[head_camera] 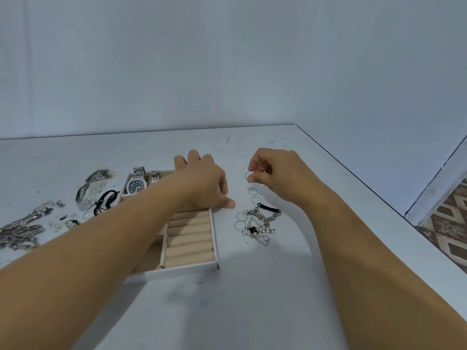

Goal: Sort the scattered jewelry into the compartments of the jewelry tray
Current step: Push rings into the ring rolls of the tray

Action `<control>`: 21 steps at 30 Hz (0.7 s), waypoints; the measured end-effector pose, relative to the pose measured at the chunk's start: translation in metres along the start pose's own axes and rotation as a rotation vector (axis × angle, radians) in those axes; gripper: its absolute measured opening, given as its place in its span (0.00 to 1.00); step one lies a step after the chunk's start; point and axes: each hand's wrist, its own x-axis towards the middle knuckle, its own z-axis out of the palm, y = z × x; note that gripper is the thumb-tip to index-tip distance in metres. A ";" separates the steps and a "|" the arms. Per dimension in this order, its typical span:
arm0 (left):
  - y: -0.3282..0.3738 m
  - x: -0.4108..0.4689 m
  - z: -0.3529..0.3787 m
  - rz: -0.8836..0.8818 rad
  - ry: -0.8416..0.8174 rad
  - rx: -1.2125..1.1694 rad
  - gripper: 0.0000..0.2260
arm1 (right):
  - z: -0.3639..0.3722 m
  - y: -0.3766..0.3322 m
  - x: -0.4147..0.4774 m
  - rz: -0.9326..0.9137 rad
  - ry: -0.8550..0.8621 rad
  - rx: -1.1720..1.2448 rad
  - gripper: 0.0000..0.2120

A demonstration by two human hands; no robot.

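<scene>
White table [252,311]. My R hand [274,173] pinches ring [248,176] above pile [257,223], right of tray [192,267]. My L hand [202,183] rests flat on tray, fingers loose. Ring prob light, thin, slippery, bendy: pinch rim gently.

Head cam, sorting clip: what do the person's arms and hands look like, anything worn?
No gloves on left hand or right hand. No sleeve in view: left forearm and right forearm are bare to the frame edge. No watch, bracelet or ring seen worn.
</scene>
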 end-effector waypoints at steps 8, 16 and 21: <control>0.003 0.003 0.002 -0.060 -0.041 0.043 0.18 | 0.001 -0.002 -0.001 0.015 -0.012 0.002 0.05; -0.016 -0.021 -0.007 0.089 0.228 -0.342 0.11 | 0.003 -0.003 -0.002 0.016 -0.017 0.006 0.06; -0.057 -0.065 -0.017 0.053 0.385 -0.510 0.04 | 0.011 -0.010 -0.002 -0.021 -0.044 0.040 0.05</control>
